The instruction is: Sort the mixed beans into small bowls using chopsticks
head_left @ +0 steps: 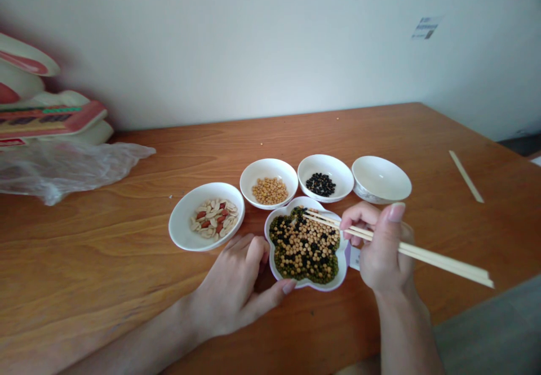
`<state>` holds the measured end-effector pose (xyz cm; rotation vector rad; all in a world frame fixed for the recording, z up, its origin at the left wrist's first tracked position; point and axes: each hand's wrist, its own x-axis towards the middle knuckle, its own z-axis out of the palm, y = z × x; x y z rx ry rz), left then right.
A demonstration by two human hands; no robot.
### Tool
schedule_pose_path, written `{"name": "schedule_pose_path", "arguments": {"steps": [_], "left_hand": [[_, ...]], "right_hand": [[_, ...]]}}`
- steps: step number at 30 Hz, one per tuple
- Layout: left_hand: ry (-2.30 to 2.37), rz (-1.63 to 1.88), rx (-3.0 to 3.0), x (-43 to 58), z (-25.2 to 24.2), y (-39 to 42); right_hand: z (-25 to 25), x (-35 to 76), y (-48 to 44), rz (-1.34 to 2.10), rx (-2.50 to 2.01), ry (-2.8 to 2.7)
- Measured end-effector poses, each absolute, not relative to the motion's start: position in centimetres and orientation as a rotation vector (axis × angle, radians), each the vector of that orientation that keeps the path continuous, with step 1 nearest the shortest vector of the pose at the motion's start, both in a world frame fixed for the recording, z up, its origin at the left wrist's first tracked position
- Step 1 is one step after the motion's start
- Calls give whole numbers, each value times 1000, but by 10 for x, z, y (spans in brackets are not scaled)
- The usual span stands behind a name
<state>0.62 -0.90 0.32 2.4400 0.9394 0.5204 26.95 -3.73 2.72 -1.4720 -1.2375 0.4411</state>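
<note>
A pair of light wooden chopsticks (pixel 426 255) is gripped in my right hand (pixel 386 245). Their tips touch the beans near the back edge of a white scalloped dish (pixel 326 286). Mixed tan soybeans (pixel 301 245), black beans and small green beans fill this dish. My left hand (pixel 240 279) steadies it from the left, fingers curled against its side and thumb at the front rim. Behind the dish stand a bowl with soybeans (pixel 270 190), a bowl with black beans (pixel 321 184) and a white bowl (pixel 382 178) with nothing visible inside. Left of them, a bowl (pixel 180 231) contains pale and reddish peanuts.
At the left, a clear plastic bag (pixel 84 164) lies before a cream and red rabbit-like figure (pixel 46 110). A thin pale strip (pixel 466 177) rests at the right of the wooden table (pixel 127 262). A white wall (pixel 253 43) rises behind, bearing a small label (pixel 426 27).
</note>
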Motion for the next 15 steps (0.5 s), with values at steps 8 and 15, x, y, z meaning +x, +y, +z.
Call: {"name": "schedule_pose_path", "arguments": {"steps": [8,15], "left_hand": [[938,525,2430,7,3,-8],[940,564,2452,7,3,-8]], "right_hand": [[28,269,-40,436,-1458,-1192],[36,269,-40,211,-1355,-1024]]}}
